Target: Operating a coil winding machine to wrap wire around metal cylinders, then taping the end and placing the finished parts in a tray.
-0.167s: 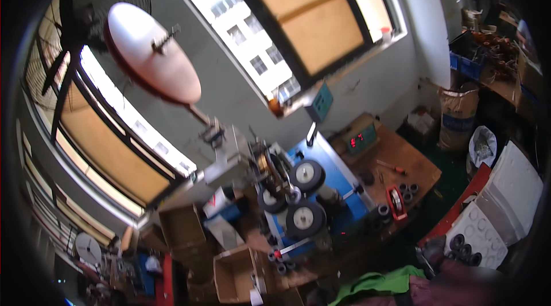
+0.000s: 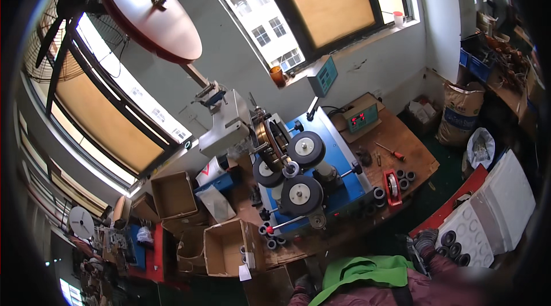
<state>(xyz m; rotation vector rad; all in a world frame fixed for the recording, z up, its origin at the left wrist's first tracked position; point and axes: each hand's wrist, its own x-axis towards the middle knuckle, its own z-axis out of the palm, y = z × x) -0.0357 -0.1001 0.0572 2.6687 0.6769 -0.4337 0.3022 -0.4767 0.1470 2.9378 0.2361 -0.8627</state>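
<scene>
My right hand [image 2: 426, 239], in a dark grey glove, is at the lower right beside a stack of dark rings [image 2: 451, 244]. Its fingers are too small and dark to read. Low in the middle, partly hidden by my green apron [image 2: 367, 271], is my gloved left hand [image 2: 303, 284]; its fingers do not show clearly. Ahead on the bench stands a blue winding machine [image 2: 344, 162]. Three black rubber wheels [image 2: 301, 194] surround a small grey ring [image 2: 291, 169], beside a copper-coloured winding ring [image 2: 265, 137].
A wooden bench [image 2: 422, 160] bears a control box [image 2: 363, 118], a screwdriver [image 2: 393, 152], a red tape dispenser [image 2: 392, 186] and several loose rings. Cardboard boxes [image 2: 229, 248] stand left. A white foam sheet [image 2: 508, 203] lies right. A large disc [image 2: 152, 13] rises above the machine.
My view has shifted and steadied, so the machine and bench sit lower in the picture. Both my gloved hands and the green apron show more clearly.
</scene>
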